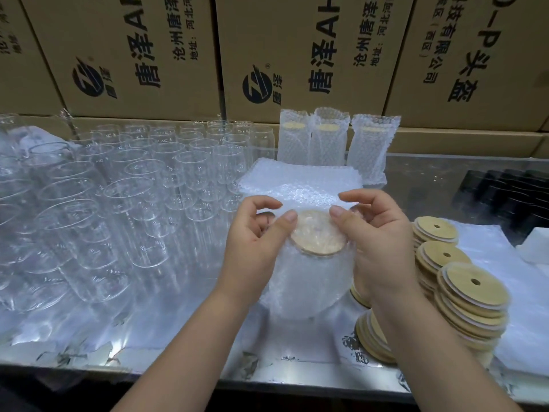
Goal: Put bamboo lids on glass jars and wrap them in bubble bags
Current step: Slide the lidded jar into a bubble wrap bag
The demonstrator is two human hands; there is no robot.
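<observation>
A glass jar sits inside a bubble bag (309, 281) at the centre, its bamboo lid (316, 234) showing through the plastic. My left hand (255, 242) grips the bag's left side, thumb pressed near the lid's rim. On the right side, my right hand (377, 236) holds the bag with thumb and fingers pinching its top edge. A stack of flat bubble bags (297, 179) lies just behind. Piles of bamboo lids (463, 289) stand to the right.
Several bare glass jars (142, 185) crowd the left of the reflective table (184, 331). Three wrapped jars (329, 138) stand at the back against cardboard boxes (148, 55). White sheets (523, 307) and dark items (511, 188) lie at the right.
</observation>
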